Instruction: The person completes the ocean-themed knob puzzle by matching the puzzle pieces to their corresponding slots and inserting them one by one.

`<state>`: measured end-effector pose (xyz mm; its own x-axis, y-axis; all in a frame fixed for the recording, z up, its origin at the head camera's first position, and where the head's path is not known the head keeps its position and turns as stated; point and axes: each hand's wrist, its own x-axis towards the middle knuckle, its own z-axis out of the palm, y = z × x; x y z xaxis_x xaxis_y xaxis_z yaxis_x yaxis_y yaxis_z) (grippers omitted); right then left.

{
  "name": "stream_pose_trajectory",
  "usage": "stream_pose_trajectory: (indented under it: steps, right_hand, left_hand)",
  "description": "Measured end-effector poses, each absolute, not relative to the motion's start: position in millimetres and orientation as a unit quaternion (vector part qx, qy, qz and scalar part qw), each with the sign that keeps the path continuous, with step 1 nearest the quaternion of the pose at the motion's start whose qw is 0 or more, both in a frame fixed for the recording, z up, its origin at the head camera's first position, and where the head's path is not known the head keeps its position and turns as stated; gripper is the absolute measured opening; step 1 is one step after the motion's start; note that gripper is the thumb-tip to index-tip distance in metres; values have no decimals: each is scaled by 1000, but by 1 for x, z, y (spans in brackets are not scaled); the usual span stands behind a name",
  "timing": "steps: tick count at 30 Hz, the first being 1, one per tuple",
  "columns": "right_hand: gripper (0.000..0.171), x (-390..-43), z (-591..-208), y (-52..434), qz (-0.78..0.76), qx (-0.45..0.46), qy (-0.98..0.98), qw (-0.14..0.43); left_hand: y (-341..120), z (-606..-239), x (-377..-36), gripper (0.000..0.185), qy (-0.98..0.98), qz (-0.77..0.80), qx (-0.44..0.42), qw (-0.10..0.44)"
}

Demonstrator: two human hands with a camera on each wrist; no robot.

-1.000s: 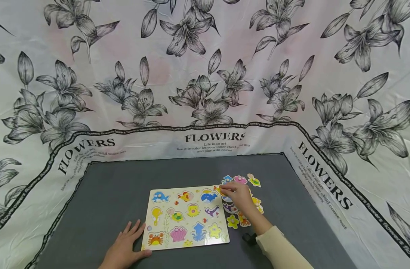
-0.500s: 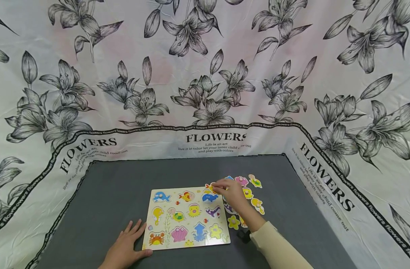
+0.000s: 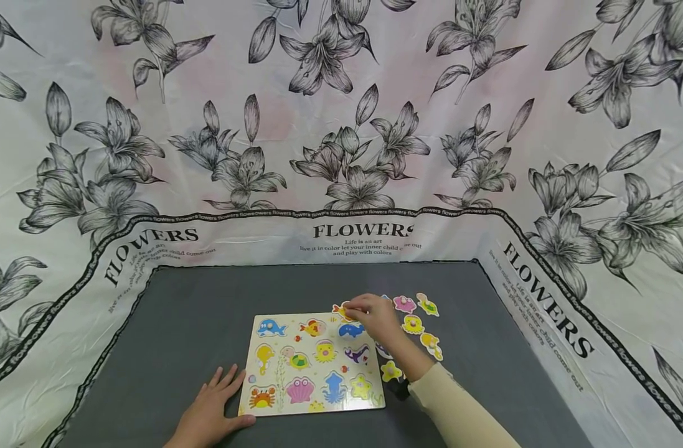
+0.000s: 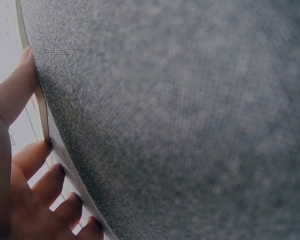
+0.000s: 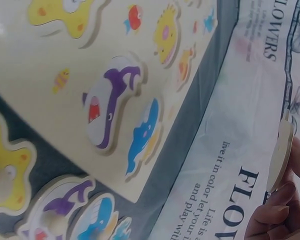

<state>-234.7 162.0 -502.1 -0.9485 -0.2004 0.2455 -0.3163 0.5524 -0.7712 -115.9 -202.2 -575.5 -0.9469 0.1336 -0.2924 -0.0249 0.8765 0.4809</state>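
Over the last second the right hand (image 3: 375,313) has travelled left, away from the cluster of loose pieces (image 3: 414,324) on the desk (image 3: 195,323) and up over the far right corner of the puzzle board (image 3: 313,364). It carries a small orange and yellow fish piece (image 3: 340,309), which was picked out of that cluster and now sits above the board's far edge, so the piece looks to be on its way to a recess in the far row. The head camera has also tipped slightly, which shifts everything a little lower in view.

The fingers (image 5: 275,215) of the right hand are curled and pinch the fish piece (image 5: 279,152) by its edge; the right wrist view shows it edge-on as a thin pale wooden slab held clear of the board. The piece is flat and brightly painted; I cannot tell whether it has a peg.

The left hand (image 3: 209,414) lies flat at the near left corner of the board, fingers straight and spread, thumb against the board's near edge (image 4: 40,117), steadying it and gripping nothing.

The board is pale wood printed with sea animals: a blue whale, a purple whale (image 5: 110,107), a crab, a shell, a squid. About 6 loose pieces remain to its right.
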Motion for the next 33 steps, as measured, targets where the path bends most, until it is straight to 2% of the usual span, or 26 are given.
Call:
stream_pose_trajectory:
  steps: [13, 24, 33]
  right_hand:
    - [11, -242, -507, 143, 452, 175, -872, 74]
    - [10, -253, -514, 125, 441, 185, -876, 68]
    - [10, -258, -519, 114, 437, 184, -879, 41]
  left_hand:
    - [-202, -574, -115, 110, 956, 252, 35, 148]
    - [-204, -576, -116, 113, 955, 249, 23, 159]
    - [-203, -576, -116, 114, 955, 248, 17, 160]
